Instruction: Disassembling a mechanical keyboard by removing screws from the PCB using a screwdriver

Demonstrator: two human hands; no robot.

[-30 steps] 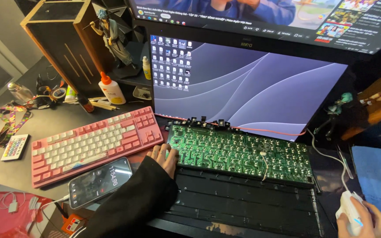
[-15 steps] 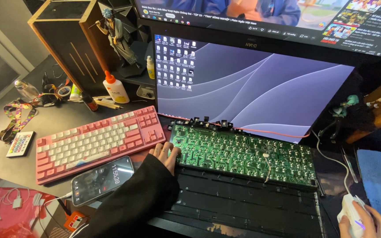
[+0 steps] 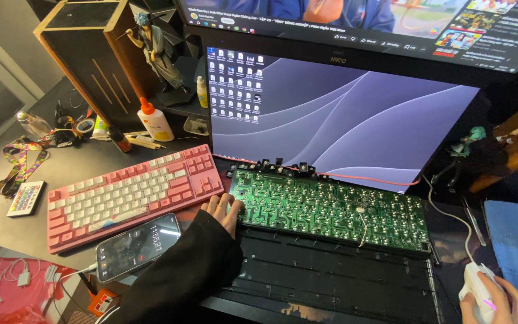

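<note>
I see the left hand [image 3: 223, 211] resting on the near left corner of the green keyboard circuit board [image 3: 331, 207], fingers [image 3: 234, 210] loosely curled against its edge without gripping it. The board lies on the dark tabletop [image 3: 67, 162], in front of the monitor [image 3: 343, 114] and above a black keyboard case [image 3: 331, 279]. The right hand [image 3: 491, 300], at far right, has its fingers closed over a white mouse [image 3: 476, 288]. A pink keyboard [image 3: 127, 192] and a smartphone [image 3: 138, 246] sit to the left.
</note>
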